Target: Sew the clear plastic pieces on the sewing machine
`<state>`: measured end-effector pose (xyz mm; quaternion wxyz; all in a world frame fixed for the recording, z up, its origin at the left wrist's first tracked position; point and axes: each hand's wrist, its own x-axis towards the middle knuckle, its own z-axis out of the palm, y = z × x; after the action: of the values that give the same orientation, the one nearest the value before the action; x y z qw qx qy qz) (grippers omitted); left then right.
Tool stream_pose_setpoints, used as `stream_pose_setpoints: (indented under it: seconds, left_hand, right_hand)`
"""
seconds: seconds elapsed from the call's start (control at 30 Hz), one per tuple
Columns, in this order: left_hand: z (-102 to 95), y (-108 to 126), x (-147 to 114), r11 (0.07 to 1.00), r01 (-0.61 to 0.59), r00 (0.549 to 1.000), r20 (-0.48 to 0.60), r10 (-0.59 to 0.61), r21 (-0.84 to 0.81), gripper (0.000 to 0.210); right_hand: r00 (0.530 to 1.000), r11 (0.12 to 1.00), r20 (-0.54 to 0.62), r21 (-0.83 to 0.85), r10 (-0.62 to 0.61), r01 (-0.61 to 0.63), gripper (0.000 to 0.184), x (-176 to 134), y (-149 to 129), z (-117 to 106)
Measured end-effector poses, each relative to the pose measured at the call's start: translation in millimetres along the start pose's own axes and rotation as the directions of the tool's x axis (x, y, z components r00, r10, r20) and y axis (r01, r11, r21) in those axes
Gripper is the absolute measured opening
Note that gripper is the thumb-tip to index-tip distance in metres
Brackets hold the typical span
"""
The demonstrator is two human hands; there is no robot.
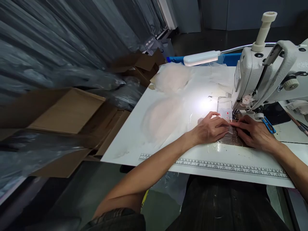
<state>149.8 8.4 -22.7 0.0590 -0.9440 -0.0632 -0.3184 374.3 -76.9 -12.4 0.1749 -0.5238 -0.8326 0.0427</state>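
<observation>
A white sewing machine (244,73) stands at the right, its needle area lit by a lamp. Just in front of the needle, my left hand (211,129) has its fingers bent and pressed together on a thin, sheer piece of fabric (230,129). My right hand (252,132) meets it from the other side, its fingers closed on the edge of the same fabric. The fingertips of both hands nearly touch. Left of my hands, pale, sheer fabric pieces (163,118) lie on the white table (134,144); their outlines are faint.
A printed ruler (216,166) runs along the table's front edge. Blue thread snips (269,125) and a dark phone-like slab (276,113) lie right of the needle. The white lamp (201,58) reaches over the back. Cardboard boxes (67,109) and plastic wrap stand at the left.
</observation>
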Motion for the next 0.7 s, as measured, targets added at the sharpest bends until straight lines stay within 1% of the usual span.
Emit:
stream_pose_setpoints:
  seconds: [0.07, 0.2, 0.3, 0.43, 0.6, 0.7]
  left_hand:
    - [-0.9, 0.5, 1.2, 0.999, -0.022, 1.0, 0.001, 0.022, 0.045, 0.02]
    - [-1.0, 0.9, 1.6, 0.996, -0.04, 0.998, 0.045, 0.036, 0.084, 0.019]
    - [0.2, 0.3, 0.1, 0.996, -0.043, 0.998, 0.058, 0.038, 0.076, 0.018]
    - [1.1, 0.1, -1.4, 0.997, -0.036, 0.997, 0.077, 0.032, 0.062, 0.019]
    - [0.3, 1.0, -1.9, 0.998, -0.048, 0.997, 0.062, 0.047, 0.029, 0.019]
    - [-0.4, 0.8, -2.1, 1.0, -0.025, 0.99, 0.137, 0.023, 0.015, 0.02]
  right_hand:
    - [1.0, 1.0, 0.012, -0.007, -0.009, 0.01, 0.04, -0.2, 0.5, -0.3]
    - [0.999, 0.999, 0.002, -0.037, -0.037, 0.037, 0.04, 0.7, -1.4, -1.5]
    - [0.998, 0.997, -0.012, -0.057, -0.056, 0.055, 0.04, 1.6, -3.1, -2.2]
    - [0.999, 0.997, 0.001, -0.056, -0.049, 0.049, 0.04, 1.9, -4.5, -3.4]
    - [0.999, 0.999, 0.004, -0.033, -0.036, 0.036, 0.039, 1.0, -4.4, -2.7]
    - [1.0, 0.999, -0.003, 0.033, -0.002, 0.002, 0.038, 1.0, -1.2, -3.8]
